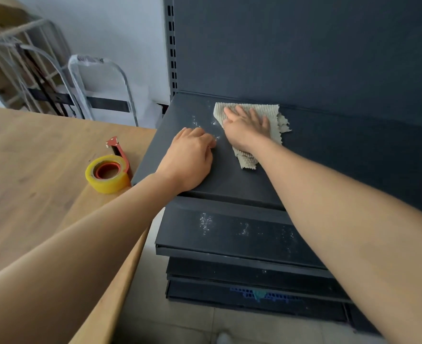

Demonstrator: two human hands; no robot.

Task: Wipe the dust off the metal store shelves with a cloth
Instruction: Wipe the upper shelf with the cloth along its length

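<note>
A dark metal shelf [185,112] juts out from a dark back panel, with white dust specks near its left side. A beige waffle cloth [274,112] lies flat on it near the back. My right hand [247,127] presses on the cloth with fingers spread and straight. To the left of the cloth, my left hand [190,160] rests on the bare shelf top, fingers curled under, holding nothing. Lower shelves [229,232] below also carry dust specks.
A wooden table [31,157] abuts the shelf's left edge, with a yellow tape roll in a red dispenser [109,170] near the corner. Metal frames and a folded stepladder [100,83] lean on the wall behind. Tiled floor lies below.
</note>
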